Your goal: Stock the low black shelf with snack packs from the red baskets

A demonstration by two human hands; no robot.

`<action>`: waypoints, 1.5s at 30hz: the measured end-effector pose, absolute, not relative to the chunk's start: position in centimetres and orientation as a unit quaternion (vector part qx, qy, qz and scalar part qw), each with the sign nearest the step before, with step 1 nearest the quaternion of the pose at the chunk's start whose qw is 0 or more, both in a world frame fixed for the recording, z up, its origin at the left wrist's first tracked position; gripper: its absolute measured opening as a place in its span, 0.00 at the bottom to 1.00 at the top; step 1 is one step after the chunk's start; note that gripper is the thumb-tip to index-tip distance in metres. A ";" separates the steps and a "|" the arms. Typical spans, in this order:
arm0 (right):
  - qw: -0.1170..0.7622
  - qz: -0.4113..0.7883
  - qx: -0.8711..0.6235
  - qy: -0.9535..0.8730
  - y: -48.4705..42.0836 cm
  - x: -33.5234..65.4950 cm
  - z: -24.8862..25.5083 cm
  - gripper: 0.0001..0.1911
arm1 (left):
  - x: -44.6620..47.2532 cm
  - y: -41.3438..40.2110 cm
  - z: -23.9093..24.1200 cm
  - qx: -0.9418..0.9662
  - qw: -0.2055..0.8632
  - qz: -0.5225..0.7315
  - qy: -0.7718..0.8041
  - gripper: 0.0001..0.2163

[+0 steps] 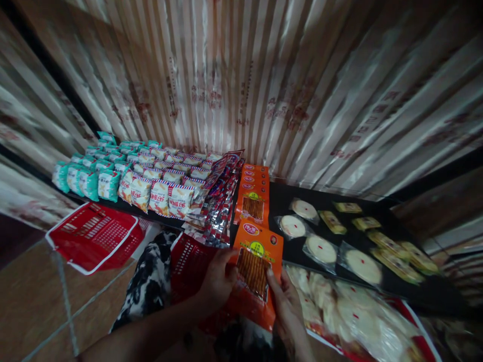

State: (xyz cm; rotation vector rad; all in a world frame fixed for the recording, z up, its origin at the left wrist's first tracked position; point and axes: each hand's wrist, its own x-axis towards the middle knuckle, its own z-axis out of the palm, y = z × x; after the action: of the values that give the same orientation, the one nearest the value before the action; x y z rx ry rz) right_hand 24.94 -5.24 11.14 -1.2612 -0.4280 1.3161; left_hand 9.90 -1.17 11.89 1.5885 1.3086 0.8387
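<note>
Between my two hands is an orange snack packet (256, 266) with a clear window showing brown sticks inside. My left hand (218, 279) grips its left edge, thumb and fingers closed on it. On the right edge, my right hand (287, 301) is closed too, its thumb lying over the front near the window. Just beyond, more orange packets (253, 193) lie overlapped in a row on the black shelf (281, 193). Left of them lies a pile of shiny red and purple packets (222, 198).
White snack bags (181, 201) and teal bags (108, 183) stand in rows at the left. Round pale cakes (320, 249) and yellow packets (377, 223) lie at the right. A red basket (94, 234) sits on the tiled floor; another holds wrapped round cakes (350, 306).
</note>
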 end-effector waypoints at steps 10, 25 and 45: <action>0.563 0.477 -0.623 -0.260 -2.7 27.4 10.0 0.33 | 11.7 0.5 11.0 0.688 0.401 0.333 0.504 0.18; 0.497 0.381 -0.683 -0.375 1.9 28.7 9.5 0.27 | 14.0 2.5 9.2 0.728 0.321 0.334 0.505 0.17; 0.362 0.081 -0.776 -0.510 11.7 30.2 8.2 0.26 | 18.2 12.0 10.6 0.722 0.289 0.308 0.548 0.17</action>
State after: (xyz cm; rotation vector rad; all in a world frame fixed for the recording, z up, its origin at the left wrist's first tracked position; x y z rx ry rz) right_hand 30.23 11.66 8.20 -2.0002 -1.3133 0.2075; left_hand 18.19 12.03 10.61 1.9265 1.4618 0.8221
